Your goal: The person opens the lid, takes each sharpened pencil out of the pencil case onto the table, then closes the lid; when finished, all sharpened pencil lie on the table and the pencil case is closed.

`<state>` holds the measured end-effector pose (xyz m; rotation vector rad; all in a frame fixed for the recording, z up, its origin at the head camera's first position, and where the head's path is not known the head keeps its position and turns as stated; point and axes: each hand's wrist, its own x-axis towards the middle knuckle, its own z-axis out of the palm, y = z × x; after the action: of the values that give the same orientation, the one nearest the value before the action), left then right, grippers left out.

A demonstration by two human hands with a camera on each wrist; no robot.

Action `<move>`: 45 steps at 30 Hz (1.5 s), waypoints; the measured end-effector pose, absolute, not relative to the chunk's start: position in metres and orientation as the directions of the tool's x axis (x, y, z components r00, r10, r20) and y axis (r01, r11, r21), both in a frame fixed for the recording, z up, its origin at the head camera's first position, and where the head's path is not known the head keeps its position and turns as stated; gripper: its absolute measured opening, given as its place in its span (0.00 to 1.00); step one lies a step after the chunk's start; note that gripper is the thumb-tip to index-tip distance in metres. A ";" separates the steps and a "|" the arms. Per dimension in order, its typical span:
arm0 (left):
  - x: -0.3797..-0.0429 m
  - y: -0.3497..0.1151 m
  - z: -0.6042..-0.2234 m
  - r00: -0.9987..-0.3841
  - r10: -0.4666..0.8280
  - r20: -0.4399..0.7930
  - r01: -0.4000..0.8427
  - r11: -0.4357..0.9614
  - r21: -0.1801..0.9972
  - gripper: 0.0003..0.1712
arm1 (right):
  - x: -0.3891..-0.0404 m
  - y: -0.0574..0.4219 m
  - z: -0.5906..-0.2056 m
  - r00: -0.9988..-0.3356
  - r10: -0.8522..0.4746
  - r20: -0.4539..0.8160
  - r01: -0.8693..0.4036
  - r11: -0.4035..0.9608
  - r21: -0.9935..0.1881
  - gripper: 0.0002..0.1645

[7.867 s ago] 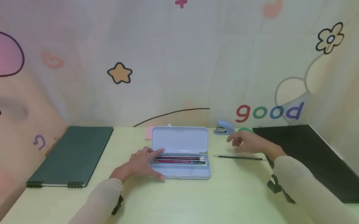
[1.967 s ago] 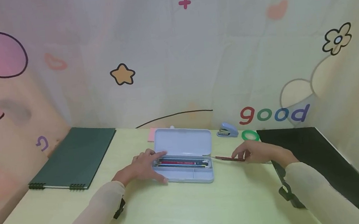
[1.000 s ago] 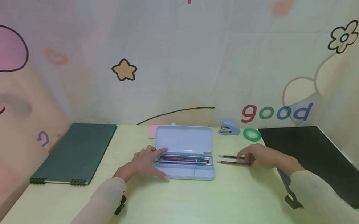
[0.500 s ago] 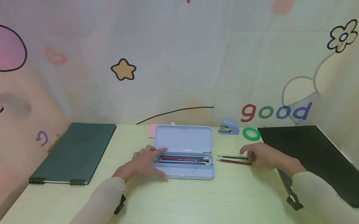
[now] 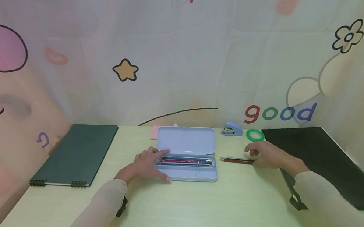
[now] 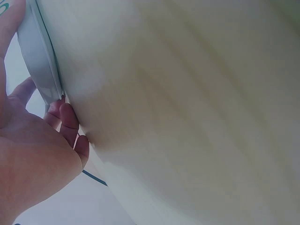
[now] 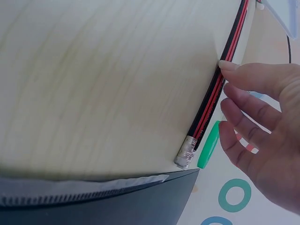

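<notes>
My left hand (image 5: 145, 166) holds the left end of a pale blue pencil case (image 5: 186, 140), thumb at the front and index finger near the raised lid. Several pencils (image 5: 182, 161) lie in its rear compartment. To the right, a red-and-black striped pencil (image 7: 209, 101) and a dark pencil (image 5: 233, 158) lie side by side on the table, points toward the case. My right hand (image 5: 267, 154) is at their eraser ends. In the right wrist view its thumb tip touches the striped pencil, while the other fingers are loosely bent beside it.
A light blue stapler (image 5: 231, 129) and a green tape roll (image 5: 255, 135) stand behind the pencils. A black flat folder (image 5: 327, 168) lies at the right, a dark green spiral notebook (image 5: 76, 154) at the left. Pink paper (image 5: 154, 132) shows behind the case lid.
My right hand set the reddish pencil down next to the dark one. The gap between the two has closed. My left hand has stayed on the case.
</notes>
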<state>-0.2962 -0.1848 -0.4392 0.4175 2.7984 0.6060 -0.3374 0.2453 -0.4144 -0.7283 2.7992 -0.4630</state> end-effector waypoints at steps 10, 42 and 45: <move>-0.296 -0.185 -0.440 -0.928 0.325 -0.180 0.224 0.876 0.427 0.59 | -0.339 0.246 -0.416 -0.832 -0.546 -0.095 -0.487 0.802 -0.347 0.22; -0.300 -0.186 -0.445 -0.931 0.320 -0.175 0.222 0.878 0.425 0.60 | -0.336 0.193 -0.389 -0.833 -0.551 -0.048 -0.472 0.754 -0.457 0.29; -0.300 -0.185 -0.444 -0.931 0.321 -0.175 0.222 0.877 0.426 0.60 | -0.335 0.181 -0.386 -0.820 -0.571 -0.028 -0.496 0.735 -0.462 0.30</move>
<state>-0.2995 -0.1854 -0.4443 0.4123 2.8072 0.5950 -0.3347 0.1813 -0.3859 -0.8580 2.7674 -0.6647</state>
